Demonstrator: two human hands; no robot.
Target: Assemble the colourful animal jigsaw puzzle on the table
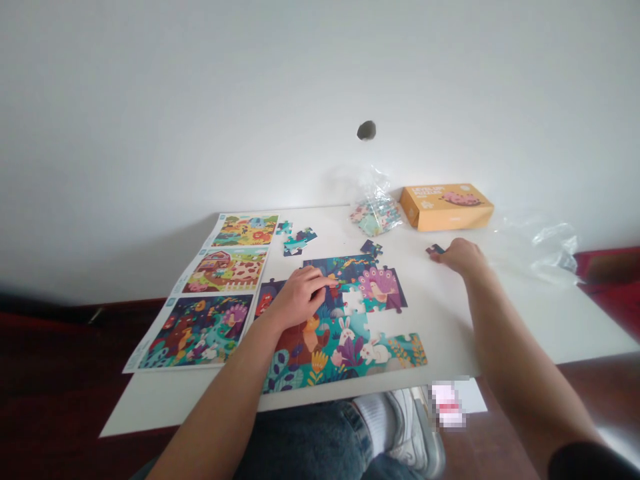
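Observation:
A partly joined jigsaw puzzle [320, 340] with forest animals lies on the white table, with gaps near its middle and right side. My left hand [300, 293] rests on its upper left part, index finger stretched out over the picture and the other fingers curled; I see nothing held in it. Off to the right, my right hand [461, 257] pinches a dark puzzle piece [435, 249] at the table surface. Two dark joined-looking pieces [371, 249] sit just above the puzzle's top edge. More loose teal and navy pieces [299, 241] lie at the upper left.
A reference sheet [173, 333] with three pictures lies along the left. At the back stand a plastic bag of puzzle pieces [376, 213] and an orange puzzle box [450, 207]. Crumpled clear plastic [545, 243] is at the right. Behind the table is a white wall [200, 100] with a hole.

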